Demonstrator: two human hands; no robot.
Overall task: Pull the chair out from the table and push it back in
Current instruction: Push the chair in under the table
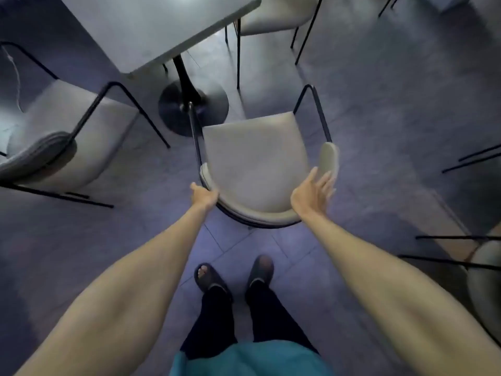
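A beige padded chair (254, 161) with a thin black metal frame stands on the floor in front of me, clear of the grey table (162, 25) at the upper left. My left hand (204, 195) is closed over the left end of the curved backrest. My right hand (314, 192) hovers by the right end of the backrest with fingers spread, and I cannot tell if it touches the pad. The chair's front legs point toward the table's black pedestal base (189, 107).
Another beige chair (54, 142) stands at the left, one more (273, 20) beyond the table, and black chair legs (461, 248) reach in at the right. My feet in dark sandals (233, 275) stand on the grey tiled floor just behind the chair.
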